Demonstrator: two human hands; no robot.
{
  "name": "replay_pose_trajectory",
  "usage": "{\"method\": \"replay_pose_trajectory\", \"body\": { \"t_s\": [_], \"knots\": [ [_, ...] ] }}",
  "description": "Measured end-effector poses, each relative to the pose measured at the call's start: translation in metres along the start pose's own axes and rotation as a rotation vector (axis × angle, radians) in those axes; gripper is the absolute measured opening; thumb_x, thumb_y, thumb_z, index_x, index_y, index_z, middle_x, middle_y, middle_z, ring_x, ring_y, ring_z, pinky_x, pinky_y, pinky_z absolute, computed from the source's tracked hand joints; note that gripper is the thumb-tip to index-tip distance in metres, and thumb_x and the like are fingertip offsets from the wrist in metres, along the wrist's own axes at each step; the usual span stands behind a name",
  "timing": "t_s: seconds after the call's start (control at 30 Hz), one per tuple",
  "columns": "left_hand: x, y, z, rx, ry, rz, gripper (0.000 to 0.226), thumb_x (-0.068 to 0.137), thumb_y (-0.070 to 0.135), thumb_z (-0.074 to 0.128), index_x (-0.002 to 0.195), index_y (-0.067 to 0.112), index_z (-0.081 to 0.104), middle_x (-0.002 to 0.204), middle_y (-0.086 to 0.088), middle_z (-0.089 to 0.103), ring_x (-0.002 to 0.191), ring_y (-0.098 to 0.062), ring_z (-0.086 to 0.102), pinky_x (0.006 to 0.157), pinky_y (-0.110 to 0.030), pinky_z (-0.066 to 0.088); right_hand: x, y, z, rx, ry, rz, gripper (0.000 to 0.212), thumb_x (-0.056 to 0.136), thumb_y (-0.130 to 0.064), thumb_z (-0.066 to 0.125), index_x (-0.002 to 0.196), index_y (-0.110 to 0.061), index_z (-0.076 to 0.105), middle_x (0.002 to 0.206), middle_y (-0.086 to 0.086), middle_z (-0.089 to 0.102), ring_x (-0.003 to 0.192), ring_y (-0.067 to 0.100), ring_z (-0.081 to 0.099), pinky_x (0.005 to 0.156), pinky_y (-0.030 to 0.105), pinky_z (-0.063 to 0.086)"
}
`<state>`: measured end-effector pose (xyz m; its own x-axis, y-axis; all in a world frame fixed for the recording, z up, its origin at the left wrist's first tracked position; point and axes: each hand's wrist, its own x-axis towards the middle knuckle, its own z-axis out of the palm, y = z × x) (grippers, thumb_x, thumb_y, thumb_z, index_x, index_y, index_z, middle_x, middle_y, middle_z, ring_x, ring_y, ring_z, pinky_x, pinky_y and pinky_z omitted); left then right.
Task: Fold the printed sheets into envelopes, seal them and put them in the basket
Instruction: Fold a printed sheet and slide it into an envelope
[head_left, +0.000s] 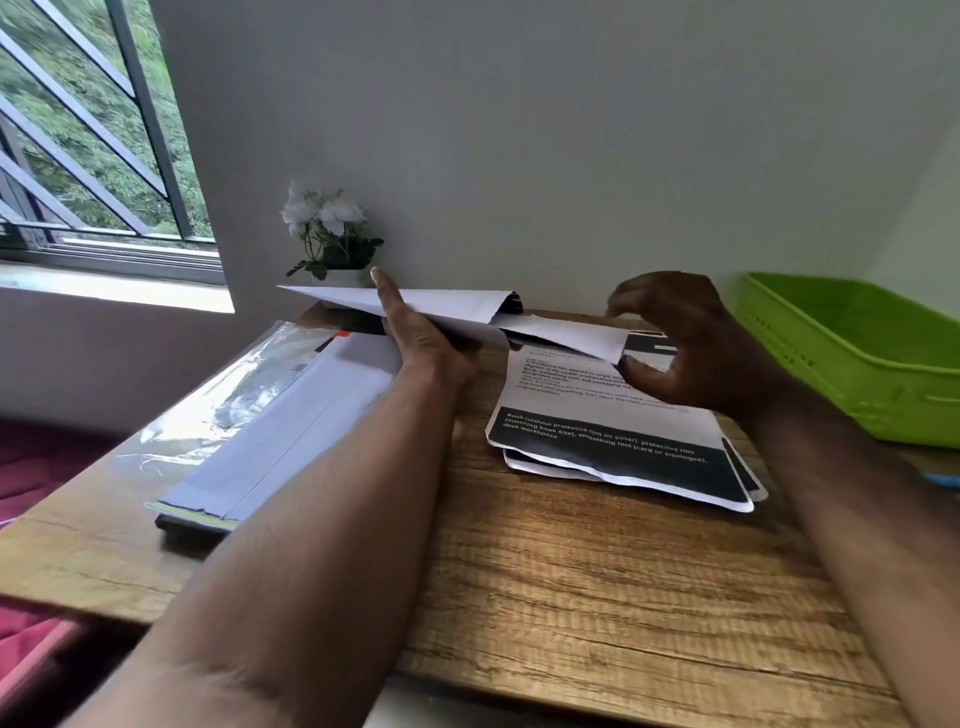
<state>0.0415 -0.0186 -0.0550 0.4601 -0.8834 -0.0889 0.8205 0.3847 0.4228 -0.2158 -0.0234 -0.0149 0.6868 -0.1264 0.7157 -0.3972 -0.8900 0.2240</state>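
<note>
Meanwhile my left hand (421, 338) gripped the envelope (441, 312) above the desk (597, 571); my right hand (675, 348), fingers (631, 301) curled apart, hovered beside its flap, holding nothing.

The near half of the wooden table (597, 597) lies bare between the two forearms, giving open room to pass. To the left, a pile of envelopes (291, 431) in clear wrap fills that side. Printed sheets (618, 441) cover the middle right. A green basket (852, 353) blocks the right edge, open on top. A potted plant (332, 234) stands against the back wall.
</note>
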Motion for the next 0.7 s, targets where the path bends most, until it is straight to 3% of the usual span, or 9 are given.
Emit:
{"method": "replay_pose_trajectory", "body": {
  "t_s": [0.07, 0.13, 0.23, 0.33, 0.43, 0.53, 0.7],
  "knots": [
    [-0.008, 0.001, 0.004, 0.020, -0.044, -0.007, 0.094, 0.059, 0.079, 0.066, 0.132, 0.021, 0.056, 0.123, -0.012, 0.067, 0.110, -0.035, 0.065, 0.093, -0.059, 0.049, 0.005, -0.003, 0.006, -0.025, 0.060, -0.047, 0.015, 0.079, -0.020, 0.069, 0.090, -0.009, 0.069, 0.093, 0.006, 0.069, 0.089, 0.028, 0.065, 0.079, 0.043, 0.048],
    [-0.011, -0.003, 0.005, 0.017, -0.091, -0.038, 0.085, 0.072, 0.077, 0.057, 0.131, 0.016, 0.058, 0.121, -0.012, 0.067, 0.109, -0.035, 0.065, 0.091, -0.054, 0.052, 0.009, -0.010, 0.012, -0.049, 0.098, -0.076, 0.009, 0.084, -0.017, 0.070, 0.084, -0.009, 0.071, 0.085, 0.006, 0.069, 0.079, 0.030, 0.064, 0.071, 0.041, 0.048],
    [-0.019, -0.011, 0.009, 0.063, -0.154, -0.112, 0.087, 0.072, 0.079, 0.055, 0.127, 0.012, 0.060, 0.113, -0.015, 0.069, 0.102, -0.037, 0.066, 0.083, -0.052, 0.055, 0.012, -0.022, 0.022, -0.158, 0.102, -0.075, 0.015, 0.089, -0.024, 0.064, 0.086, -0.013, 0.073, 0.081, 0.004, 0.069, 0.070, 0.029, 0.062, 0.065, 0.038, 0.043],
    [-0.026, -0.020, 0.013, 0.126, -0.177, -0.145, 0.087, 0.069, 0.081, 0.055, 0.121, 0.012, 0.057, 0.089, -0.013, 0.069, 0.082, -0.032, 0.067, 0.075, -0.043, 0.055, 0.016, -0.037, 0.030, -0.253, 0.078, -0.025, 0.020, 0.089, -0.030, 0.061, 0.099, -0.016, 0.072, 0.080, 0.001, 0.071, 0.066, 0.026, 0.064, 0.065, 0.035, 0.036],
    [-0.025, -0.022, 0.015, 0.124, -0.160, -0.147, 0.097, 0.064, 0.083, 0.057, 0.133, 0.014, 0.057, 0.104, -0.015, 0.069, 0.096, -0.036, 0.066, 0.087, -0.048, 0.053, 0.019, -0.044, 0.032, -0.148, 0.103, 0.043, 0.022, 0.082, -0.033, 0.070, 0.093, -0.014, 0.069, 0.071, -0.001, 0.069, 0.059, 0.021, 0.061, 0.066, 0.033, 0.039],
    [-0.024, -0.015, 0.015, 0.038, -0.150, -0.127, 0.090, 0.069, 0.081, 0.055, 0.130, 0.015, 0.060, 0.123, -0.016, 0.065, 0.112, -0.038, 0.062, 0.096, -0.054, 0.048, 0.016, -0.043, 0.031, -0.044, 0.125, 0.037, 0.019, 0.083, -0.031, 0.071, 0.087, -0.013, 0.071, 0.082, 0.000, 0.073, 0.067, 0.022, 0.063, 0.067, 0.035, 0.046],
    [-0.027, -0.010, 0.017, -0.006, -0.137, -0.093, 0.067, 0.082, 0.076, 0.045, 0.109, 0.017, 0.063, 0.096, -0.012, 0.068, 0.085, -0.032, 0.065, 0.081, -0.046, 0.055, 0.014, -0.043, 0.035, -0.032, 0.100, 0.022, 0.019, 0.088, -0.020, 0.065, 0.103, -0.012, 0.073, 0.097, 0.000, 0.074, 0.077, 0.023, 0.062, 0.071, 0.036, 0.047]
  ]
}}
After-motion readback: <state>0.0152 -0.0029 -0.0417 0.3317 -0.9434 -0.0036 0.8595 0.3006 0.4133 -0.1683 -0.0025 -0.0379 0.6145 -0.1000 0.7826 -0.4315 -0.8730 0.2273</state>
